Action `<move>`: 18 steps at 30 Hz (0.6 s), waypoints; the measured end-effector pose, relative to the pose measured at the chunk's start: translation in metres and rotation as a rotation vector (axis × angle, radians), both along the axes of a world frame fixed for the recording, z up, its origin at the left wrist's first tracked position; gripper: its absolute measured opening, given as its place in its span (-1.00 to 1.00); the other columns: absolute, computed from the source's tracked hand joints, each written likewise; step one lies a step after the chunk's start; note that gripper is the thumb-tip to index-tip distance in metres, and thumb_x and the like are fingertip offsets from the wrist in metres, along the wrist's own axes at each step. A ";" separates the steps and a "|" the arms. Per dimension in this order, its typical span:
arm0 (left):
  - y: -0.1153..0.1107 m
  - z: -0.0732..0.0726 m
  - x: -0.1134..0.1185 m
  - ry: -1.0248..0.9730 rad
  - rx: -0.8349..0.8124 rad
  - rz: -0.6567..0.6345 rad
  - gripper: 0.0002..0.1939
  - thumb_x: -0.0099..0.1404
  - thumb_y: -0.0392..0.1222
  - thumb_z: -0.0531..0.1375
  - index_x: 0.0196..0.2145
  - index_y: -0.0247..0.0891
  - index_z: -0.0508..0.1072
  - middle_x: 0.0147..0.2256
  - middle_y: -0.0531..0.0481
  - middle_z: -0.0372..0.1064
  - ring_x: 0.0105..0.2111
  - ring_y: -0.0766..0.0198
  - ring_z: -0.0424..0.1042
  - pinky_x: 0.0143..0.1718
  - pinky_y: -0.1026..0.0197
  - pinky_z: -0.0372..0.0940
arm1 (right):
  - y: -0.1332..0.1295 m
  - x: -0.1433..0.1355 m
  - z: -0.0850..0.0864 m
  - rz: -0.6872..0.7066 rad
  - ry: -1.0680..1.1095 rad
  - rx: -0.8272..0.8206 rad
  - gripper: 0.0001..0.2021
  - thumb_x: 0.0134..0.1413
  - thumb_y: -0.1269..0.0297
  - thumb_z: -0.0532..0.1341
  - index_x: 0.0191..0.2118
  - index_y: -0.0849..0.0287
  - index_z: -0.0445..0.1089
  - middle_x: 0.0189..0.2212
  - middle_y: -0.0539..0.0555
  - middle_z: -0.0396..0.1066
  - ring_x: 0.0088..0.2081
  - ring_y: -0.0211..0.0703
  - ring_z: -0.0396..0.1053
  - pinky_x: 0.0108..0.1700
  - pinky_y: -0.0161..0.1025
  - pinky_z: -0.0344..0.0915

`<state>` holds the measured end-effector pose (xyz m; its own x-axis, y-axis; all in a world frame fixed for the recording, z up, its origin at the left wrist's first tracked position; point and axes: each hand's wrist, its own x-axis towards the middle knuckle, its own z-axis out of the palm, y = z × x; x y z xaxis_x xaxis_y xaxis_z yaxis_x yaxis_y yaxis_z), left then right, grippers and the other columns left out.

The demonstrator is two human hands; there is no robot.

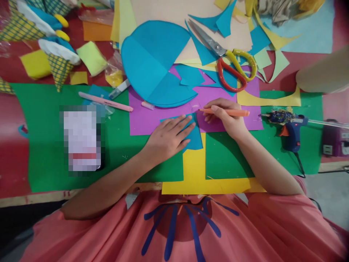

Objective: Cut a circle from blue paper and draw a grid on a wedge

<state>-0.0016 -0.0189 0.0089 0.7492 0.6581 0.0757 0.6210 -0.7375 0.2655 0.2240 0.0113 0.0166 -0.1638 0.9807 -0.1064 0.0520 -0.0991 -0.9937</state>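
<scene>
My left hand (170, 136) lies flat with its fingers spread over a small blue paper piece (198, 140), which rests partly on the purple sheet (141, 122). To its right, my right hand (225, 116) grips an orange marker (237, 112), its tip pointing left at the purple sheet just above the blue piece. Faint marks show on the purple sheet near the tip. Above my hands lies a large blue paper disc (149, 58) with a wedge open on its right. A white cap or stub (147, 105) sits at its lower edge.
Scissors (218, 49) with red and yellow handles lie among paper scraps at the top. A blue glue gun (292, 133) is at the right, its cord trailing down. A blurred pale object (81, 140), a pink marker (105, 101) and plaid decorations (60, 69) are at the left.
</scene>
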 end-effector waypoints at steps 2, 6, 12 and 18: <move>-0.005 0.003 0.002 -0.002 0.031 -0.016 -0.57 0.45 -0.15 0.00 0.20 -0.28 0.34 0.21 -0.21 0.26 0.21 0.01 0.28 0.09 -0.02 0.27 | 0.001 -0.003 0.001 -0.002 -0.037 0.007 -0.78 0.01 0.11 0.32 -0.37 0.18 0.47 -0.53 -0.01 0.47 -0.52 -0.28 0.42 -0.44 -0.32 0.37; -0.007 0.004 0.003 -0.030 0.088 -0.043 -0.59 0.45 -0.16 0.00 0.16 -0.30 0.38 0.19 -0.21 0.30 0.17 0.01 0.33 0.05 -0.01 0.30 | 0.003 -0.008 0.003 -0.017 -0.086 0.021 -0.81 0.03 0.18 0.29 -0.45 0.18 0.42 -0.60 -0.04 0.43 -0.61 -0.33 0.35 -0.53 -0.34 0.30; -0.005 0.002 0.003 -0.063 0.042 0.006 -0.58 0.44 -0.14 0.02 0.17 -0.34 0.35 0.16 -0.22 0.33 0.15 0.05 0.36 0.08 0.02 0.31 | 0.002 -0.010 0.001 0.017 -0.175 0.017 -0.81 0.04 0.22 0.27 -0.51 0.17 0.37 -0.65 -0.06 0.36 -0.65 -0.36 0.28 -0.60 -0.36 0.17; -0.005 0.003 0.004 -0.074 0.011 0.027 -0.59 0.43 -0.14 0.03 0.13 -0.36 0.39 0.15 -0.25 0.35 0.13 0.05 0.38 0.09 0.02 0.32 | 0.002 -0.008 -0.001 0.039 -0.220 0.033 -0.79 0.05 0.19 0.26 -0.51 0.18 0.38 -0.65 -0.06 0.35 -0.65 -0.36 0.25 -0.59 -0.35 0.14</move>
